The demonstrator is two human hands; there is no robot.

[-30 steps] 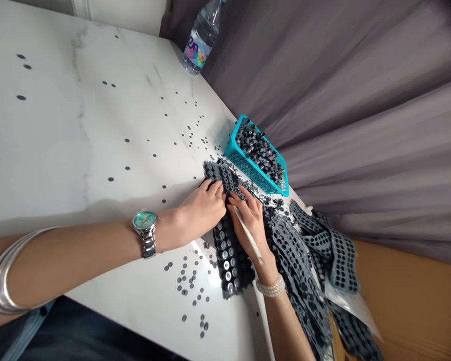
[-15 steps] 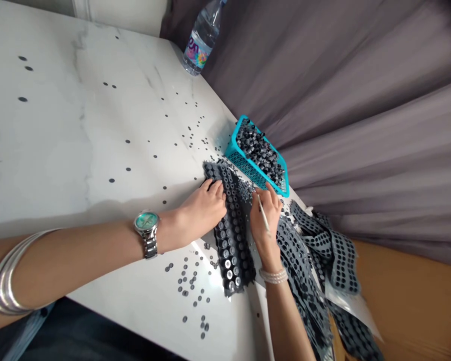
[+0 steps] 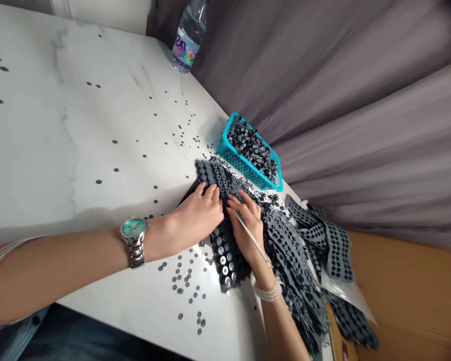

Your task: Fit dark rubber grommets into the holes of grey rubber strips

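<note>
My left hand (image 3: 197,215) lies flat with its fingers spread on a dark perforated rubber strip (image 3: 223,250), which holds rows of small round pieces. My right hand (image 3: 247,228) sits right beside it on the same strip. It grips a thin white stick (image 3: 252,240), whose tip is hidden under my fingers. Loose small black rubber pieces (image 3: 182,281) lie scattered on the table near my left wrist.
A teal plastic basket (image 3: 244,168) full of dark rubber tubes stands just beyond my hands. Grey perforated strips (image 3: 295,265) are heaped at the table's edge. A water bottle (image 3: 184,42) stands at the far corner, beside a grey curtain (image 3: 342,100).
My right hand has moved back from the strip's far side to sit next to my left hand. The whole view has shifted slightly.
</note>
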